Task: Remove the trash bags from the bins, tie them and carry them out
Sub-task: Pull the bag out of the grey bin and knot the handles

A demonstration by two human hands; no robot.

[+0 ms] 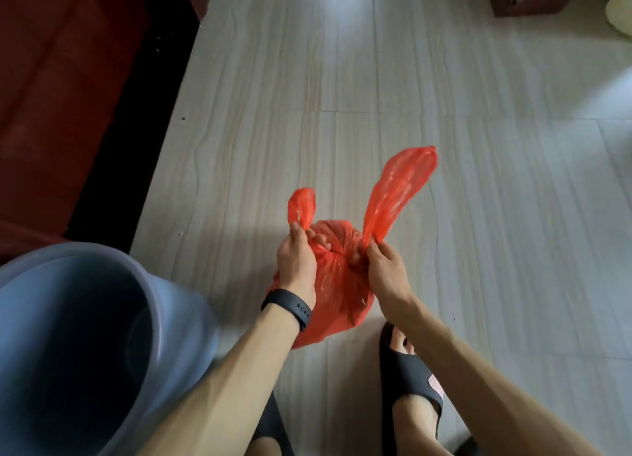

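Clearly soft, thin and light: small red plastic trash bag [337, 284], left hand [297, 264] and right hand [386, 271] each pinching one floppy ear. Best grabbed at the knot.

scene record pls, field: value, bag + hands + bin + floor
bag: red plastic trash bag, out of the bin, held above the floor, neck gathered
bag handles: two loops sticking up, the right one longer
left hand: left hand pinching the left loop, dark wristband on the wrist
right hand: right hand pinching the base of the right loop
knot: cannot tell if finished
bin: blue-grey bin at lower left, no liner visible inside
floor: pale tiled floor
feet: dark slide sandals
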